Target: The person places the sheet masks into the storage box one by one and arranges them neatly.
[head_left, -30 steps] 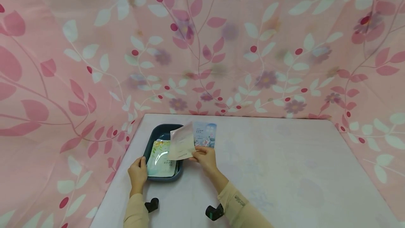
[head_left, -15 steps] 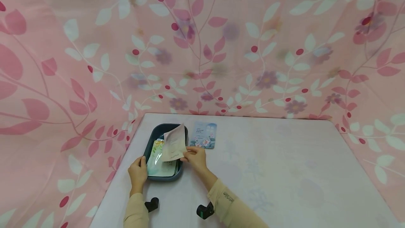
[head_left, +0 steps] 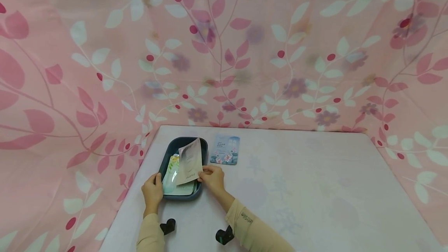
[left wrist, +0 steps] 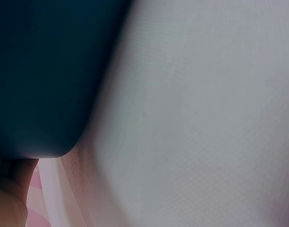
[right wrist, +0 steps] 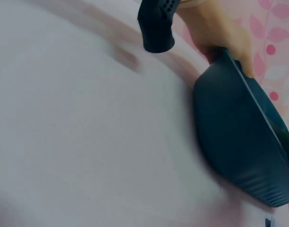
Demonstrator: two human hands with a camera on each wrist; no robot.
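Observation:
A dark blue plastic basin [head_left: 170, 147] stands at the table's left side. My left hand [head_left: 153, 193] grips its left rim, fingers over the edge and thumb inside. In the left wrist view the basin's outer wall [left wrist: 45, 71] covers the top left, with part of the hand [left wrist: 10, 201] below. Over the basin, my right hand [head_left: 213, 181] pinches the lower right edge of a pale, flat sachet [head_left: 190, 164], which stands tilted. Under it lies a green and yellow floral sachet [head_left: 170, 185], partly covered. The right wrist view shows the basin's side [right wrist: 239, 127].
A blue floral sachet [head_left: 225, 150] lies on the white tabletop [head_left: 315, 189] just right of the basin. Black wrist cameras [head_left: 168, 226] are worn at both sleeves. Pink patterned cloth [head_left: 224, 49] hangs behind and beside the table.
My right hand has moved left and slightly down with the pale sachet, bringing it over the basin and uncovering the blue sachet. The left hand keeps its place on the rim.

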